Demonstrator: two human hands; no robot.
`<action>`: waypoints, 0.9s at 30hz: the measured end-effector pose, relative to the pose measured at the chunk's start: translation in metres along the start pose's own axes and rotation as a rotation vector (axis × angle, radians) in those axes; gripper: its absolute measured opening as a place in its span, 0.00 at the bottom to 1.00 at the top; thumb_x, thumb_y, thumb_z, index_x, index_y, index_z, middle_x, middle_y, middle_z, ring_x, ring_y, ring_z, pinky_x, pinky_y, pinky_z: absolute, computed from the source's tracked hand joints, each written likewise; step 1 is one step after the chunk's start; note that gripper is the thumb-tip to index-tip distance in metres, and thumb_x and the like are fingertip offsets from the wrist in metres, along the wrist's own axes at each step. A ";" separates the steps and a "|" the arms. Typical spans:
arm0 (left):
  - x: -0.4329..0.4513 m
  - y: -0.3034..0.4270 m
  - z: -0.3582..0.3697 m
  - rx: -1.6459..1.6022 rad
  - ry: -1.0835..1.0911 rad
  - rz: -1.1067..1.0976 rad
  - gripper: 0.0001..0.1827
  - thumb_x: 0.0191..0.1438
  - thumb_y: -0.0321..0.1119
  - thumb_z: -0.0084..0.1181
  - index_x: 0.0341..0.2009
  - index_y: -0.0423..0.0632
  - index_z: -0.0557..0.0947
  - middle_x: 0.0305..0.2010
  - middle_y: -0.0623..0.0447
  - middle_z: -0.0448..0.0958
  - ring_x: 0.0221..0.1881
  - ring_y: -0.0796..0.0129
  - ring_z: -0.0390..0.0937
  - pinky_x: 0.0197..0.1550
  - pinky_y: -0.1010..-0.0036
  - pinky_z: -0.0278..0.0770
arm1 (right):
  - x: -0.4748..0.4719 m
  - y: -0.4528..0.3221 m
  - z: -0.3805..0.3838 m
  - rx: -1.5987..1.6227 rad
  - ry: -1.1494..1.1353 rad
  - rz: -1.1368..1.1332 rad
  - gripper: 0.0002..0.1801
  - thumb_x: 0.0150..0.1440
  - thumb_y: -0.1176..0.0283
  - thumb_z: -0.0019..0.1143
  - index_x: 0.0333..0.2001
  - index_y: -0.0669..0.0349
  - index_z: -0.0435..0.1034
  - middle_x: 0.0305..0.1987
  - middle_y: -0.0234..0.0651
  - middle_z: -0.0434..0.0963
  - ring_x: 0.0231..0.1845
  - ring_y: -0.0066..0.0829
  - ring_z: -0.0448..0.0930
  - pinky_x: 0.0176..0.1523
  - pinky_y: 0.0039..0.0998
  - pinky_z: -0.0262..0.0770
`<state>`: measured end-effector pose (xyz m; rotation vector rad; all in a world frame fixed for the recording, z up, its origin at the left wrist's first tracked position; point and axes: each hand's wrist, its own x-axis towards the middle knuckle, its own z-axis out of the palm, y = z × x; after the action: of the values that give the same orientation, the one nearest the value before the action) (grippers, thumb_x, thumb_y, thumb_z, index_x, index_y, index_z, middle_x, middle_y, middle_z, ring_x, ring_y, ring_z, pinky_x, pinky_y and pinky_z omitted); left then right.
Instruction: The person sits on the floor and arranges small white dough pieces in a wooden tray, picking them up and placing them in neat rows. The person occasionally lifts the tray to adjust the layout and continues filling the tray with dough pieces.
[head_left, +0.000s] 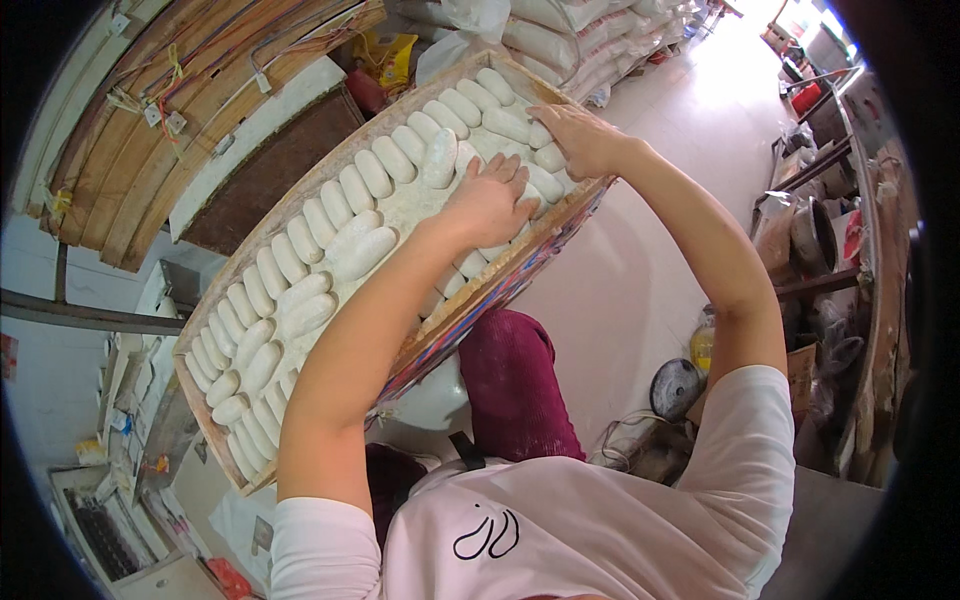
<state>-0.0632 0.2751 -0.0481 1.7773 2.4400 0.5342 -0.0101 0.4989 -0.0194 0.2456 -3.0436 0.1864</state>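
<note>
A long wooden tray (491, 300) lies slantwise before me, dusted with white powder. Oval white dough pieces (375, 174) stand in a row along its far side, and looser ones lie in the middle. My left hand (491, 201) rests over dough pieces near the tray's right part, fingers spread; what lies under its palm is hidden. At the right end, my right hand (581, 141) reaches over the rim, its fingertips beside a few dough pieces. Whether that hand grips the rim or a piece cannot be made out. My left forearm covers part of the near row.
Stacked white sacks (555, 34) stand beyond the tray. Wooden boards with loose wires (176, 82) are at the upper left. A cluttered metal rack (825, 281) runs along the right side. A round dark disc (675, 388) and cables lie on the floor near my right elbow.
</note>
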 end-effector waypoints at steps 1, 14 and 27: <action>0.003 0.002 0.000 0.031 -0.016 -0.002 0.28 0.61 0.46 0.42 0.58 0.38 0.70 0.65 0.38 0.62 0.68 0.45 0.56 0.69 0.47 0.42 | 0.004 0.002 0.002 -0.008 -0.060 0.042 0.47 0.33 0.80 0.62 0.61 0.64 0.54 0.57 0.48 0.69 0.59 0.46 0.69 0.60 0.39 0.65; 0.015 0.032 -0.057 -2.066 0.135 -0.831 0.24 0.64 0.45 0.41 0.59 0.44 0.66 0.54 0.44 0.73 0.49 0.57 0.77 0.51 0.60 0.77 | -0.004 -0.045 -0.045 0.549 0.357 0.308 0.38 0.38 0.64 0.72 0.53 0.63 0.65 0.48 0.42 0.75 0.49 0.37 0.76 0.53 0.34 0.72; -0.023 0.025 -0.050 -1.913 0.744 -0.474 0.19 0.63 0.39 0.43 0.56 0.43 0.67 0.53 0.49 0.70 0.52 0.62 0.71 0.53 0.64 0.72 | 0.005 -0.126 -0.016 1.624 0.791 0.275 0.16 0.51 0.74 0.64 0.43 0.68 0.69 0.41 0.36 0.76 0.43 0.24 0.76 0.47 0.24 0.73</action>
<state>-0.0459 0.2488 0.0038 0.1281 1.0292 2.3881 0.0068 0.3771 0.0114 -0.1626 -1.4851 2.0394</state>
